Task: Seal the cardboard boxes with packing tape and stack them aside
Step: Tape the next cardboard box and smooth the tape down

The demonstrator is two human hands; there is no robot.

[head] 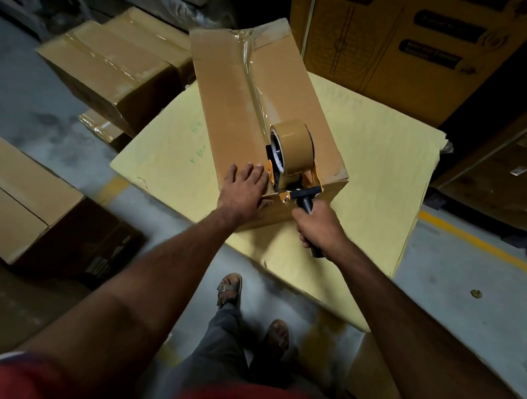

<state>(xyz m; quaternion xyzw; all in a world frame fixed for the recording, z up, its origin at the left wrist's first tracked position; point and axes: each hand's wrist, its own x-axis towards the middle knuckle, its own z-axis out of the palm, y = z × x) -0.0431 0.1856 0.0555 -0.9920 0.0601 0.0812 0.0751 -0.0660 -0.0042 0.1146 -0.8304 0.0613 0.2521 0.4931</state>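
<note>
- Head view gives me the cardboard box (255, 107) lying on a large pale yellow carton (380, 162), reaching from that carton's far left edge toward its near left corner.
- A strip of clear tape (250, 76) runs along the box's centre seam from the far end down to the dispenser.
- I see the tape dispenser (292, 158), carrying a brown roll, sitting on the box top at its near edge.
- My right hand (319, 226) is wrapped tight around the dispenser's black handle, just off the near edge of the box.
- My left hand (244, 189) lies flat, fingers straight, pressing the box top beside the dispenser.
- Taped boxes (110, 66) stand on the floor past the yellow carton's left edge; another box (21, 192) sits nearer, well apart.
- Printed cartons (401, 45) rise beyond the far right edge.
</note>
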